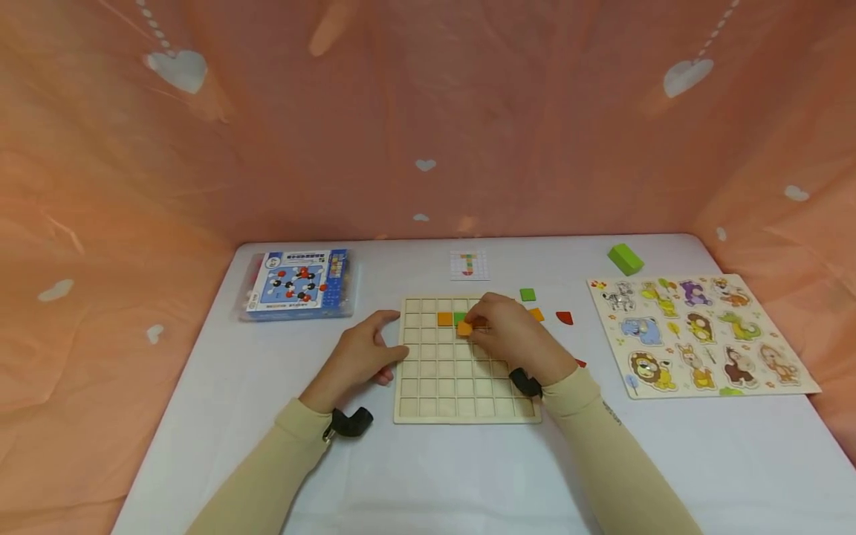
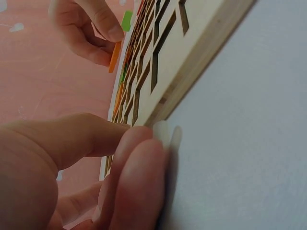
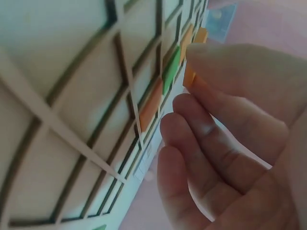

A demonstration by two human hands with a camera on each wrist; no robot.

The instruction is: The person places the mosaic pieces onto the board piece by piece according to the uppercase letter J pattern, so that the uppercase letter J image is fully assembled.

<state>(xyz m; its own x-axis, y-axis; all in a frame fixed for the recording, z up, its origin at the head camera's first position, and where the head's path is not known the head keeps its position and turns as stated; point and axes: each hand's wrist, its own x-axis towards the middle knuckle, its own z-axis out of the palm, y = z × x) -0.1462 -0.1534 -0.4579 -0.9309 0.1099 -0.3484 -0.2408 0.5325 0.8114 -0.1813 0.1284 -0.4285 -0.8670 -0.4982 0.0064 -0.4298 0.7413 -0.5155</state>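
Note:
A wooden grid board (image 1: 428, 388) lies on the white table. My left hand (image 1: 357, 357) touches its left edge with the thumb and a finger extended. Above the grid my right hand (image 1: 511, 331) pinches an orange square tile (image 1: 464, 329) between thumb and finger; the right wrist view shows this tile (image 3: 189, 79) tilted off the board. One row of the grid holds an orange tile (image 1: 444, 319), a green tile (image 1: 459, 317) and another orange tile (image 3: 151, 106), which the right hand covers in the head view.
Behind the board lies a card with a coloured J pattern (image 1: 469, 264). Loose pieces include a green tile (image 1: 527, 295), an orange tile (image 1: 537, 315) and a red quarter-round (image 1: 565, 318). A boxed molecule set (image 1: 297, 286) stands left, a green block (image 1: 625, 258) and animal puzzle (image 1: 682, 334) right.

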